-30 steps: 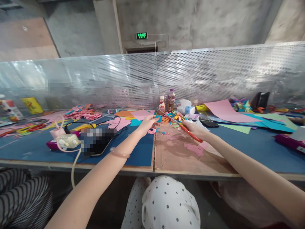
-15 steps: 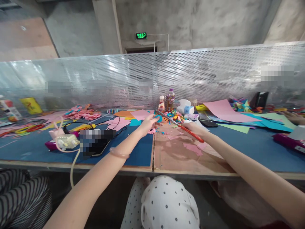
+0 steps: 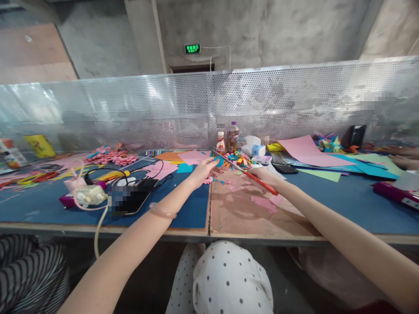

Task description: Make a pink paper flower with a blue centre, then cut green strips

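Red-handled scissors (image 3: 252,175) gripped in right hand (image 3: 266,175) | left hand (image 3: 202,169) pinches blue paper piece (image 3: 217,162) | green sign (image 3: 192,49) reads EXIT

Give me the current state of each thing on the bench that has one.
Left hand: pinching a small teal paper piece.
Right hand: gripping the red-handled scissors, blades at the paper; open or closed is unclear.
Two drink bottles: upright, capped.
Pink sheet: lying flat on other sheets.
Pink scraps: loose on the board.
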Tool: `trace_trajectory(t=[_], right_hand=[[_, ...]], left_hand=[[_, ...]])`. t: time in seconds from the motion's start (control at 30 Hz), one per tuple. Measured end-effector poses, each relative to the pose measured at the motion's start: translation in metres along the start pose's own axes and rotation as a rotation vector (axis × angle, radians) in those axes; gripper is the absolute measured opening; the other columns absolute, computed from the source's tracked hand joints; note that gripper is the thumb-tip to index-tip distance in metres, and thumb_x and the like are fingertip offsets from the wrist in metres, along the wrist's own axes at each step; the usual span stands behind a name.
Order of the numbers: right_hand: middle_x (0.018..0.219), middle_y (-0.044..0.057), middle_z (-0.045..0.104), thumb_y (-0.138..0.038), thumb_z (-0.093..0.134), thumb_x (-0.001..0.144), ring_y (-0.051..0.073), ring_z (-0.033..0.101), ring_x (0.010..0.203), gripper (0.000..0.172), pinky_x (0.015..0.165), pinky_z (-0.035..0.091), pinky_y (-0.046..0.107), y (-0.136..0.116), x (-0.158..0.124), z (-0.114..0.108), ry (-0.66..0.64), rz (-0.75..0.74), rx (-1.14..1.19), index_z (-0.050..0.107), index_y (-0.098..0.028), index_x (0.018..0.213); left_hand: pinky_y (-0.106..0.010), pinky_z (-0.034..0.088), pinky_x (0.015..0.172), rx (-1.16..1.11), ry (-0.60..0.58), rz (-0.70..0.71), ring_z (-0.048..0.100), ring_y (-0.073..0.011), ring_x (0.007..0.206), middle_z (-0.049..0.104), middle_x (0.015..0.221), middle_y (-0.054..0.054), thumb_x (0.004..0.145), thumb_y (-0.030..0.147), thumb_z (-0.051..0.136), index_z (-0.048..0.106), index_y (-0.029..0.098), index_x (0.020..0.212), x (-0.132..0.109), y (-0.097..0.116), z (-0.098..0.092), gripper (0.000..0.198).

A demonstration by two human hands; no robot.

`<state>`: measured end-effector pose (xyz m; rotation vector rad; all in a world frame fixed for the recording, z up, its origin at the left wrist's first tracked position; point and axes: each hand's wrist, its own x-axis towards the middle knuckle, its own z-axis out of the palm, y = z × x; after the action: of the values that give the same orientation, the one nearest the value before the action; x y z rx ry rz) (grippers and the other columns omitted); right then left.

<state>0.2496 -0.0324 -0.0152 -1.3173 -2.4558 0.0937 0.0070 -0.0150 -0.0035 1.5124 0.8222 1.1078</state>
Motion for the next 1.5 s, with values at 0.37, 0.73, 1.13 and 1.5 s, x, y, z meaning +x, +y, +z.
trace_trajectory(t=[0.37, 0.73, 1.13, 1.5], right_hand=[[0.064, 0.006, 0.063, -0.046, 0.037, 0.086, 0.017, 0.055, 0.059, 0.04, 0.052, 0.033, 0.025, -0.0022, -0.0023, -0.0017, 0.017, 0.023, 0.019, 0.059, -0.016, 0.073], [0.062, 0.006, 0.063, -0.043, 0.039, 0.085, 0.017, 0.054, 0.058, 0.038, 0.053, 0.033, 0.026, -0.0028, -0.0018, -0.0013, 0.024, 0.034, 0.032, 0.062, -0.015, 0.075], [0.061, 0.005, 0.063, -0.041, 0.039, 0.085, 0.018, 0.054, 0.059, 0.036, 0.054, 0.033, 0.026, -0.0055, -0.003, -0.003, 0.021, 0.04, 0.022, 0.061, -0.016, 0.073], [0.063, 0.005, 0.063, -0.039, 0.042, 0.083, 0.018, 0.054, 0.06, 0.032, 0.054, 0.034, 0.026, -0.0028, -0.0019, -0.002, 0.025, 0.03, 0.022, 0.062, -0.016, 0.074]], left_hand=[[-0.017, 0.037, 0.043, 0.046, 0.062, -0.114, 0.06, -0.0109, 0.056, 0.069, 0.076, -0.008, 0.081, 0.039, 0.057, 0.061, 0.015, 0.083, -0.0015, 0.0049, 0.0026, 0.024], [-0.017, 0.039, 0.046, 0.021, 0.083, -0.081, 0.063, -0.0127, 0.066, 0.07, 0.084, -0.009, 0.077, 0.041, 0.06, 0.065, 0.015, 0.083, 0.0017, -0.0008, -0.0001, 0.028], [-0.019, 0.039, 0.05, 0.042, 0.052, -0.087, 0.064, -0.014, 0.07, 0.071, 0.089, -0.01, 0.075, 0.045, 0.061, 0.066, 0.015, 0.087, 0.0016, -0.0012, -0.0016, 0.033], [-0.021, 0.041, 0.054, 0.068, 0.047, -0.056, 0.064, -0.0164, 0.076, 0.07, 0.096, -0.011, 0.072, 0.049, 0.062, 0.067, 0.014, 0.086, 0.0006, -0.0009, -0.0016, 0.037]])
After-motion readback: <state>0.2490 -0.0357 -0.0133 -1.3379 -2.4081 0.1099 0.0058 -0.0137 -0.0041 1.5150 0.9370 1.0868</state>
